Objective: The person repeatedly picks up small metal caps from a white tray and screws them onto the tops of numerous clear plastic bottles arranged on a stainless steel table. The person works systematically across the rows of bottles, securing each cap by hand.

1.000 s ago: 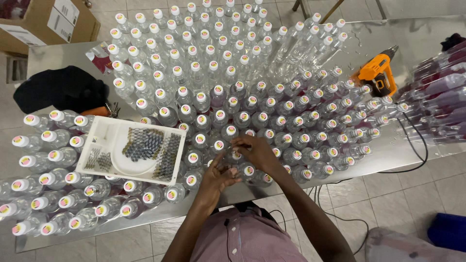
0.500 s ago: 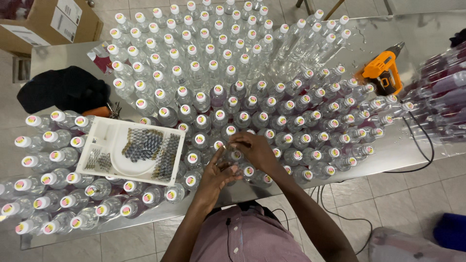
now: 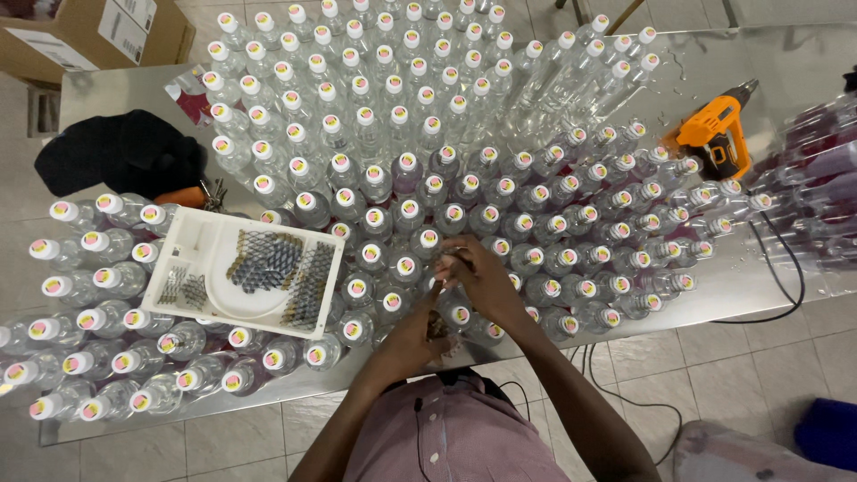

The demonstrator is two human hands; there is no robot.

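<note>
Several clear plastic bottles with white caps stand packed together on a shiny metal table. My two hands meet over one bottle near the front edge. My left hand is wrapped around its body from below. My right hand curls over its top, with the fingertips pinched at the cap. The cap itself is hidden under my fingers. Left of my hands sits a white tray holding small dark and metallic parts.
An orange power drill lies at the right on the table, its black cord trailing off the edge. A black cloth lies at the left, cardboard boxes stand behind it, and wrapped bottle packs sit far right.
My hands stay on the same bottle near the front edge; the fingers of my right hand have shifted slightly on its top. Nothing else moved.
</note>
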